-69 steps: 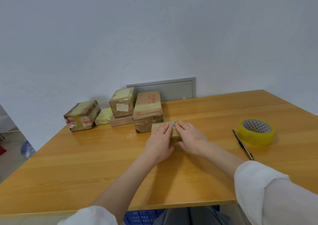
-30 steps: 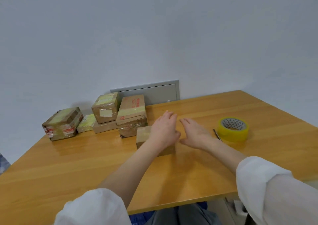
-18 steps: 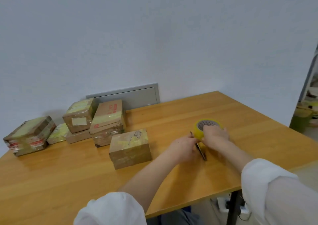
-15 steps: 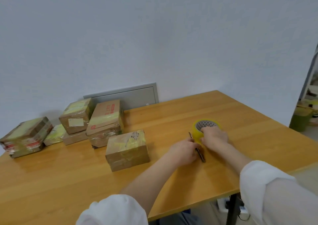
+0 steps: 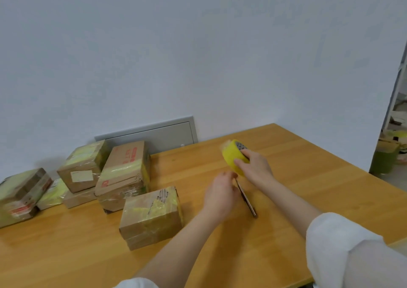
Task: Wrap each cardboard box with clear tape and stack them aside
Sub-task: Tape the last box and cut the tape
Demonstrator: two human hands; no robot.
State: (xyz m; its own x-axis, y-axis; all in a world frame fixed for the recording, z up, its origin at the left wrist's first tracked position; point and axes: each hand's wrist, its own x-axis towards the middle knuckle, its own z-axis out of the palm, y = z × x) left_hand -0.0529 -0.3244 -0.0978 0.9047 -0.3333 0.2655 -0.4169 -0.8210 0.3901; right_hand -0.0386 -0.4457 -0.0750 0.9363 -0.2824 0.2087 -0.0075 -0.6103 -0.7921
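My right hand point(image 5: 255, 166) grips the yellow roll of clear tape point(image 5: 231, 159) and holds it tilted just above the table. My left hand point(image 5: 220, 195) is just below the roll with its fingertips drawn together at the roll's lower edge; blur hides whether they pinch the tape end. A cardboard box point(image 5: 152, 217) with tape strips across its top sits on the table left of my left hand, untouched. Several taped boxes point(image 5: 125, 173) are grouped at the back left, some stacked.
A dark cutter point(image 5: 247, 199) lies on the wooden table point(image 5: 308, 166) between my forearms. A grey wall panel point(image 5: 154, 133) stands behind the boxes. Another taped box point(image 5: 22, 195) sits at the far left edge. A green bin point(image 5: 384, 158) stands on the floor beyond the table's right side.
Both hands left the front box and moved right to the tape. My right hand has lifted and tilted the roll off the table; my left hand came up to its lower edge.
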